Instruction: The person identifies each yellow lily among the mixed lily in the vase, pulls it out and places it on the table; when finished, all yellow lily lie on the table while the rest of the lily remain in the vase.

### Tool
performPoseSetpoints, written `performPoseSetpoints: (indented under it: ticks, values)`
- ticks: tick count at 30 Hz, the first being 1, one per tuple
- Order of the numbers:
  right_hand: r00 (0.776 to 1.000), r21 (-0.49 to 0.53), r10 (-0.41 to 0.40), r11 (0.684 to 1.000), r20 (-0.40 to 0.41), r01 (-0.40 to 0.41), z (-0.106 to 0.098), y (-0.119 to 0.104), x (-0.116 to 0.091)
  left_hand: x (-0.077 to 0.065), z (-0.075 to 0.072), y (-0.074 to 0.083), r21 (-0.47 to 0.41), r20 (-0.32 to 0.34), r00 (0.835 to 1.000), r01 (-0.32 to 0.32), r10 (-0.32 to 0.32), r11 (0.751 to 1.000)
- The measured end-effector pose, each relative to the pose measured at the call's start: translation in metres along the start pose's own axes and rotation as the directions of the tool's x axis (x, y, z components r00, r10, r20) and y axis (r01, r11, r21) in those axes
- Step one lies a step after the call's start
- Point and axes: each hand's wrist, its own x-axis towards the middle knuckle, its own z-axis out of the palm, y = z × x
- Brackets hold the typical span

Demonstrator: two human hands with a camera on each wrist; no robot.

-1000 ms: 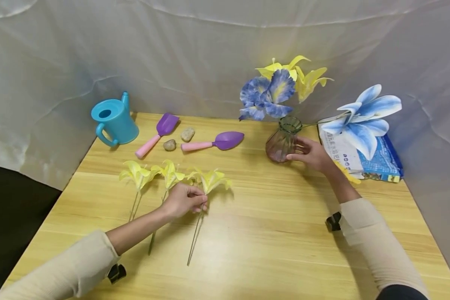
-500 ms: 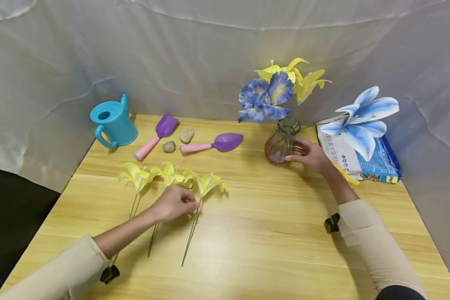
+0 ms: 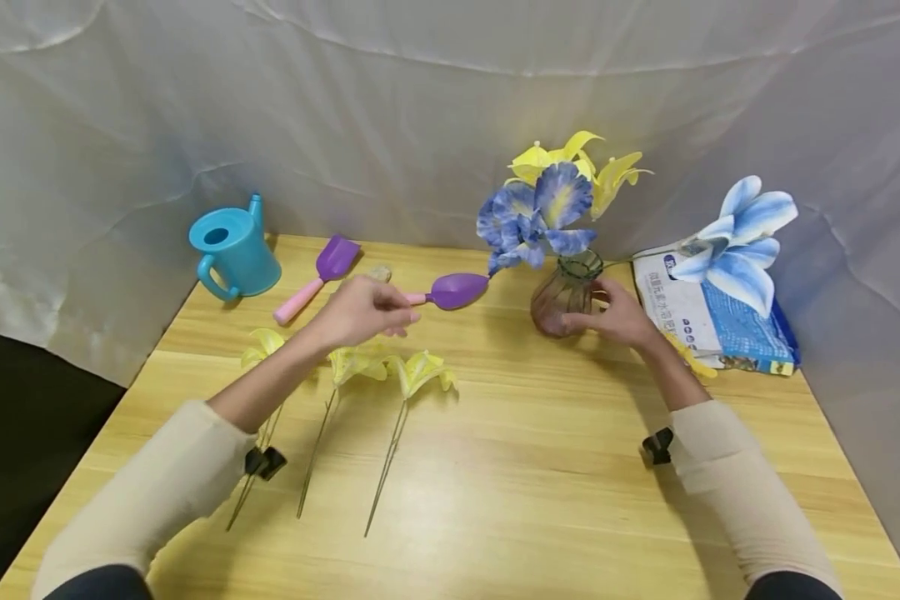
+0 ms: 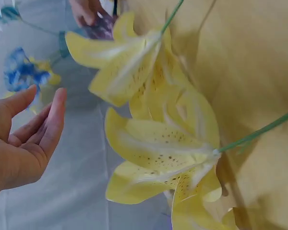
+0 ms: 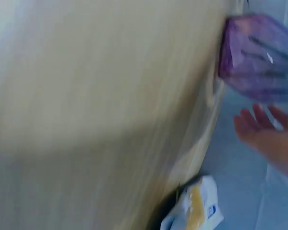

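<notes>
My left hand (image 3: 371, 312) hovers over the yellow lilies with nothing in it; its thumb and fingers stand apart in the left wrist view. Below it lie several artificial lilies, one yellow lily (image 3: 422, 372) nearest the middle, stems toward me. My right hand (image 3: 621, 315) grips the side of a tinted glass vase (image 3: 546, 307), thumb across the front. In the blurred right wrist view its fingertips sit right at the glass. The vase holds a blue iris (image 3: 528, 212), yellow lilies (image 3: 615, 179) and a blue-white lily (image 3: 750, 242) leaning far right.
A blue watering can (image 3: 247, 262) stands at the back left. Next to it are a purple scoop (image 3: 337, 258), a purple trowel (image 3: 457, 291) and a stone (image 3: 380, 272) partly behind my left hand. A blue-and-white bag (image 3: 720, 308) lies behind my right wrist.
My left hand has let go of the rightmost lily's stem and moved up and away over the blooms. The vase has turned slightly in my right hand, and its flowers have shifted.
</notes>
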Motion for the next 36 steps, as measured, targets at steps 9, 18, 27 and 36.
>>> performPoseSetpoints:
  ticks: [9,18,27,36]
  values:
    - [0.999,0.091,-0.038,0.995,-0.035,0.041,0.004,-0.009,0.002,0.062,0.005,-0.01,0.138,-0.094,0.993,-0.062,0.075,0.989]
    - [0.981,0.077,-0.096,0.994,0.167,0.084,-0.01,-0.042,-0.018,0.107,0.029,0.003,-0.101,-0.017,0.994,-0.109,0.108,0.989]
    - [0.986,0.056,-0.03,0.998,0.161,0.021,-0.005,-0.028,-0.008,0.138,0.072,0.035,-0.387,-0.085,0.995,-0.083,0.054,0.918]
    - [0.987,-0.004,-0.028,1.0,0.159,0.029,-0.005,-0.004,-0.007,0.133,0.087,0.056,-0.72,-0.114,0.98,-0.195,0.164,0.666]
